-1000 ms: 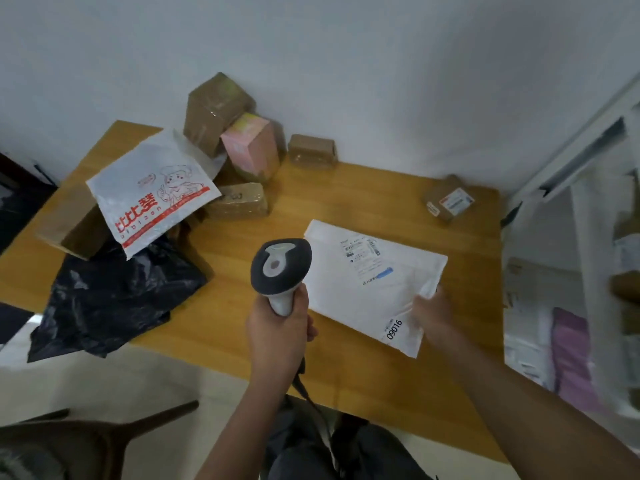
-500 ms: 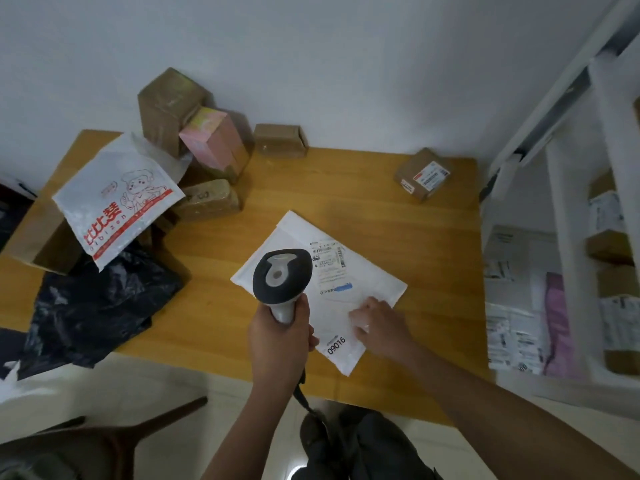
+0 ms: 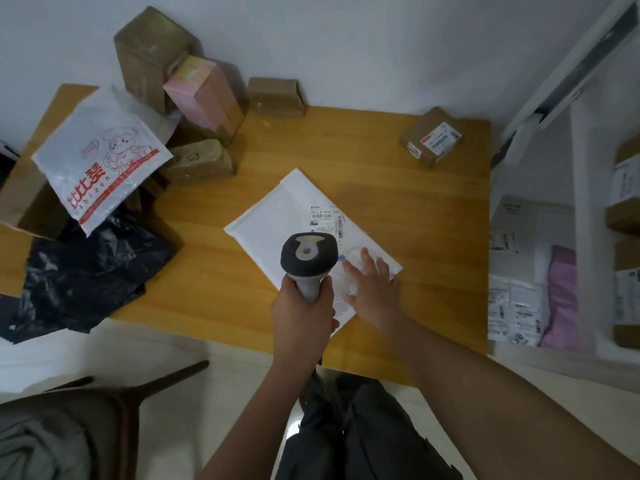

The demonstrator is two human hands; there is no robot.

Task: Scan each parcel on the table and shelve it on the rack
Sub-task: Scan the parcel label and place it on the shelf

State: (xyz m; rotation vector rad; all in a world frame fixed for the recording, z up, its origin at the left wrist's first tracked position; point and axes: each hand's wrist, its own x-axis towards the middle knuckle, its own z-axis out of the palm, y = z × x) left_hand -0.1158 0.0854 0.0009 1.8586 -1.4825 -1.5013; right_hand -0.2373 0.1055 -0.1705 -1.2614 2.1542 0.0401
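Note:
A flat white mailer parcel (image 3: 277, 220) lies on the wooden table (image 3: 398, 188), its shipping label facing up. My left hand (image 3: 303, 317) grips the handle of a dark grey barcode scanner (image 3: 308, 256), whose head hovers above the mailer's near half. My right hand (image 3: 372, 284) rests flat on the mailer's near right corner, fingers spread and straight. A white rack (image 3: 585, 209) stands to the right of the table, with several parcels on its shelves.
Brown boxes (image 3: 152, 50), a pink box (image 3: 204, 91), a white printed bag (image 3: 100, 157) and a black bag (image 3: 86, 271) crowd the table's left. One labelled brown box (image 3: 431, 140) sits far right. A dark chair (image 3: 114, 407) stands lower left.
The mailer has turned and slid toward the table's front edge. My right hand went from pinching its corner to lying flat on it. The scanner stays over the mailer.

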